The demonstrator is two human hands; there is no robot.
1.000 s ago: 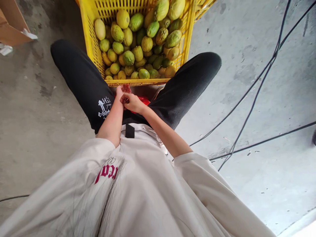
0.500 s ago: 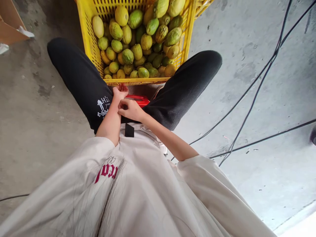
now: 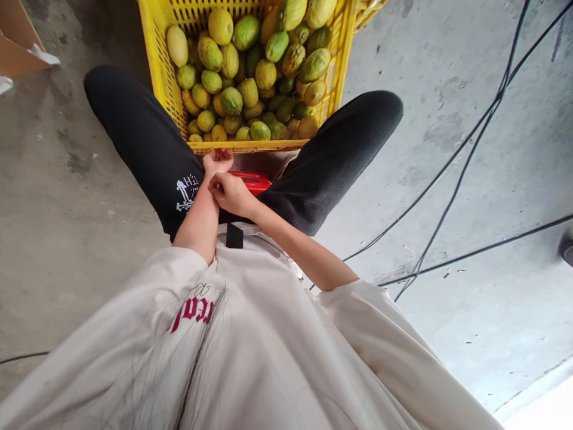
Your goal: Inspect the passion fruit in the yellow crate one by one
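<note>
My left hand (image 3: 218, 160) is turned palm up just below the near rim of a yellow plastic crate (image 3: 250, 147). Its fingers are loosely bent and apart, with nothing in them. Across my left forearm (image 3: 201, 212) lies my right hand (image 3: 230, 192), its fingers curled closed against the skin near the wrist; no object shows in it. Many oval yellow-green fruits (image 3: 231, 101) fill the crate in front of my knees. Behind my right hand, a red plastic thing (image 3: 253, 181) shows partly between my legs; its full shape is hidden.
My black-trousered legs (image 3: 134, 137) straddle the crate's near side. Black cables (image 3: 474, 143) cross the concrete floor (image 3: 425, 107) on the right. A cardboard box (image 3: 18, 42) stands at the upper left. Part of another yellow crate (image 3: 369, 12) shows behind the first.
My right hand has shifted slightly up and left along my left forearm, and its fingers look more tightly curled. My left hand and the fruit crate stay nearly the same.
</note>
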